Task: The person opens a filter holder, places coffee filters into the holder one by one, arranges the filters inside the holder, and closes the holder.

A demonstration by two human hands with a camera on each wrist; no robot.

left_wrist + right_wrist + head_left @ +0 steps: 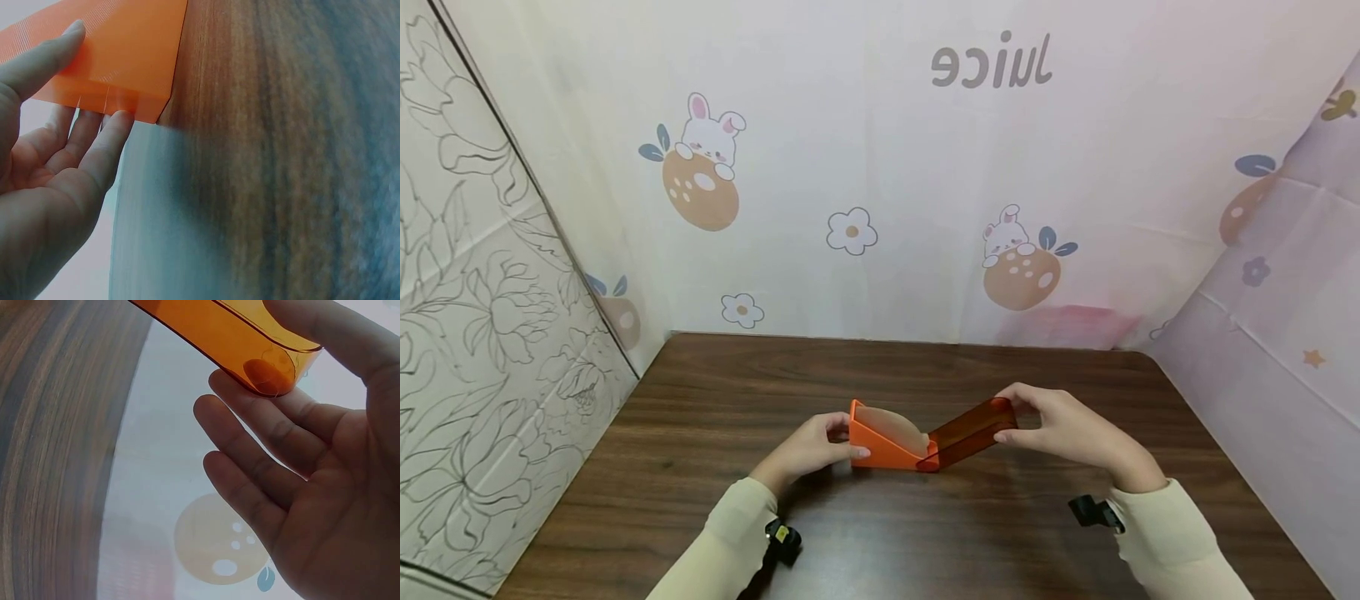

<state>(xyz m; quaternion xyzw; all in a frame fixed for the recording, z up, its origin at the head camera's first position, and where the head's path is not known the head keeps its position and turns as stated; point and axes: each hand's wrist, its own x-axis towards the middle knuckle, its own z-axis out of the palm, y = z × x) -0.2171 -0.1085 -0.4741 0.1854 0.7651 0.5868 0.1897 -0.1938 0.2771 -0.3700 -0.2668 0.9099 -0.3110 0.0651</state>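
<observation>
In the head view an orange box (883, 446) with a slanted top edge stands on the table, its see-through amber lid (973, 432) swung out to the right. A tan piece with a rounded edge (891, 427) sticks up inside the box. My left hand (808, 450) grips the box's left end; in the left wrist view the thumb (59, 53) lies along one face and the fingertips meet the end wall. With thumb and index finger my right hand (1060, 427) pinches the lid's raised far end. The right wrist view shows its other fingers (250, 475) spread off the lid.
The dark wood-grain table (925, 533) ends at a white printed curtain (865, 167) behind. Patterned side walls (497, 333) stand left and right. Each sleeve has a small black device (784, 540) at the cuff.
</observation>
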